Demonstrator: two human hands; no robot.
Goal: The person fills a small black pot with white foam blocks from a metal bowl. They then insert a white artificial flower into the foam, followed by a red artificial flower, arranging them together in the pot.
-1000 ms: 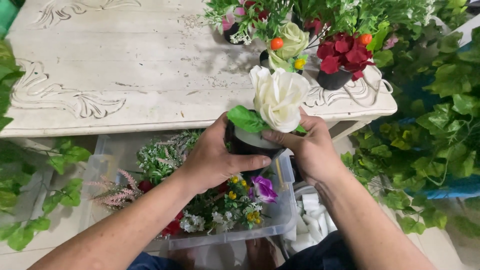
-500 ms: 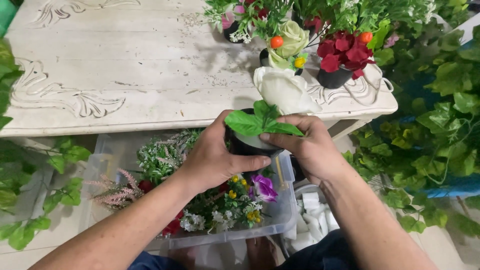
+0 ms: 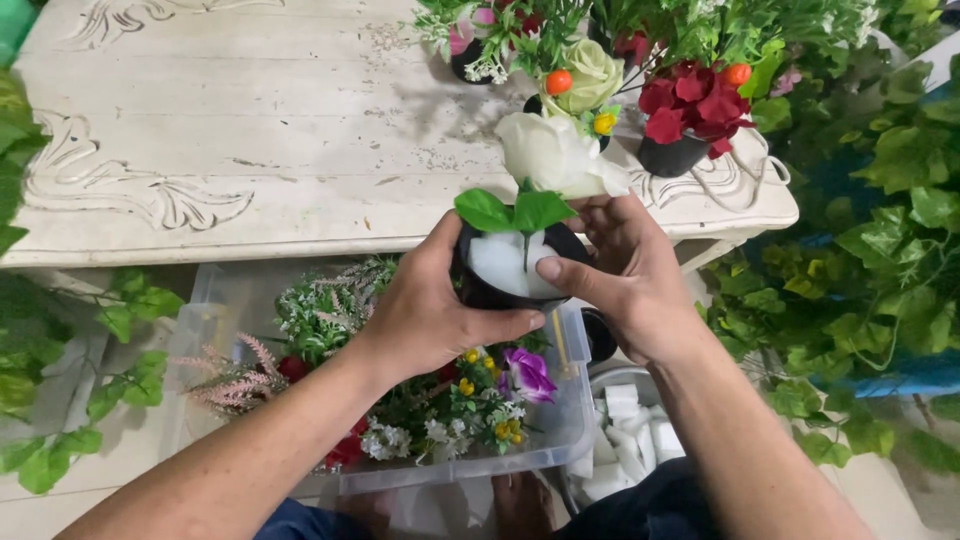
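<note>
Both hands wrapped around a small black pot (image 3: 500, 290), held in the air just in front of the table edge, above the clear plastic bin (image 3: 570, 420).

Left hand (image 3: 425, 315): clenched on the pot's left side, thumb across the lower front, fingers curled behind the rim. Right hand (image 3: 625, 275): gripping the right side, thumb pressed onto the white foam block (image 3: 505, 262) inside the pot, fingers behind.

White artificial rose (image 3: 555, 155) stuck in the foam by its stem, bloom tipped away toward the table, two green leaves (image 3: 515, 210) spread just above the foam.

Bin below: full of mixed fake flowers (image 3: 450, 395) – white sprigs, pink spikes, small yellow blooms, one purple (image 3: 528, 372), some red.

On the whitewashed carved table (image 3: 250, 130), far right corner: finished pots clustered together – one with red flowers (image 3: 690, 105) in a dark pot, one with a pale green rose (image 3: 592, 72) and an orange berry, one further back with pink and white sprigs (image 3: 480, 30).

Green leafy vines (image 3: 870, 230) along the right side; more leaves (image 3: 60, 400) at left.

White foam pieces in a round container (image 3: 625, 440) on the floor, just right of the bin.
</note>
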